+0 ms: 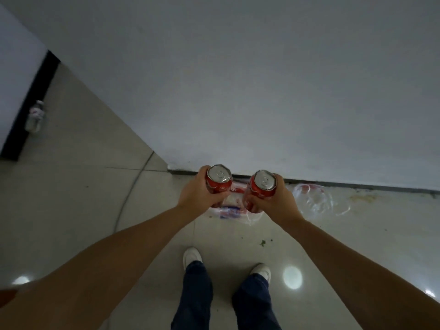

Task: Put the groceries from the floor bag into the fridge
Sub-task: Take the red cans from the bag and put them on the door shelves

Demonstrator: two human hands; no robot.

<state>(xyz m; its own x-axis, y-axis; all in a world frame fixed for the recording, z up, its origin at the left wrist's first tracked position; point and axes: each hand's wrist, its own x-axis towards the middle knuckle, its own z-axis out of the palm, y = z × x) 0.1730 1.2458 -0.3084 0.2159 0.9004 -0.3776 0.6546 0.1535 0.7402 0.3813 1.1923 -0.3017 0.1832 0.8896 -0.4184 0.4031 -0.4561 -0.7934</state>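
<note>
My left hand [197,192] grips a red cola can [219,179] upright, its silver top facing me. My right hand [277,198] grips a second red cola can [263,184] the same way, a little to the right. Both cans are held side by side in front of a large white closed door [262,79], which fills the upper view. Below the hands, a thin plastic bag [232,208] with red and blue packaging inside lies on the floor against the door's base, partly hidden by my hands.
A second crumpled clear plastic bag [319,201] lies on the tiled floor to the right. A plastic water bottle [35,115] stands by a black baseboard at far left. My two feet in white shoes [191,256] stand just behind the bag. Small green scraps [263,242] dot the floor.
</note>
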